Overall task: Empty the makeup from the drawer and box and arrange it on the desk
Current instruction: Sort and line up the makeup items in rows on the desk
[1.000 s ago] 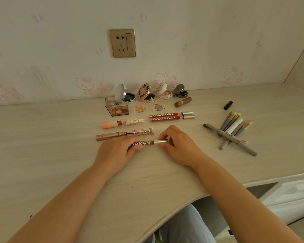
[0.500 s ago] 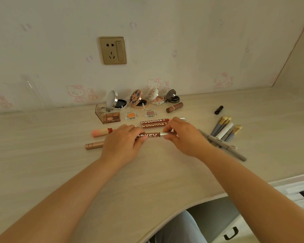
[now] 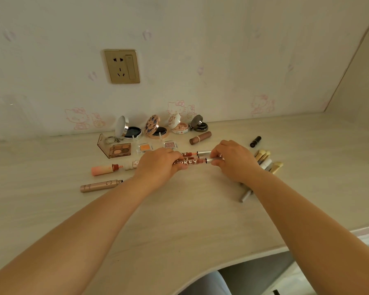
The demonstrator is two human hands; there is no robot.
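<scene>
left arm: bare, stretched forward and inward | left hand [image 3: 158, 167]: palm down, fingers curled round one end of a thin rod-shaped item | right arm: bare, stretched forward and inward | right hand [image 3: 235, 160]: palm down, fingertips [image 3: 213, 155] pinching its other end

— How much of the lettered lip gloss tube [image 3: 191, 162] shows?

— Only the middle. My left hand [image 3: 158, 166] covers its near end and the first letters; my right hand [image 3: 234, 159] hides the cap's tip.

— And behind?

— The two tubes [image 3: 197, 153] are mostly blocked by my knuckles. My right wrist hides the brush handles [image 3: 264, 161], and the gold mascara [image 3: 99, 185] runs under my left forearm.
</scene>
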